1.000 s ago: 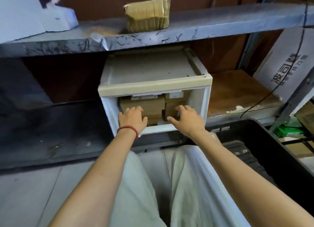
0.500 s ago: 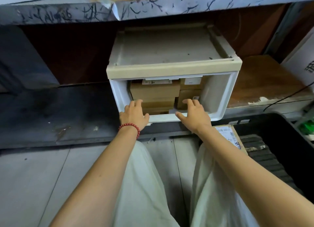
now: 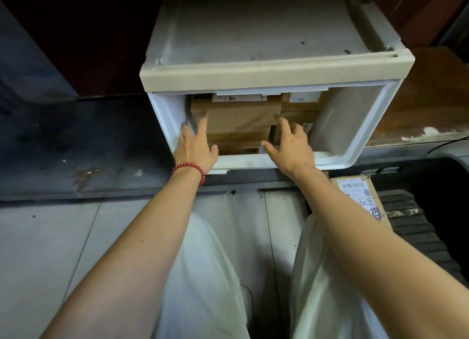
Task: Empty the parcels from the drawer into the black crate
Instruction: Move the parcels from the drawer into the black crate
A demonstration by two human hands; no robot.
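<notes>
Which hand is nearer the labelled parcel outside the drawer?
Right. The right hand reaches into the drawer, just up-left of the labelled parcel; the left hand is at the drawer's left side, farther off.

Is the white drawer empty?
No, brown cardboard parcels are stacked inside the white drawer.

A low, scuffed dark grey shelf [image 3: 88,148] carries a white plastic drawer box [image 3: 274,72], which stands near its front edge. Below it, the pale grey tiled floor [image 3: 63,237] bears a black plastic crate [image 3: 431,176] at the right.
</notes>
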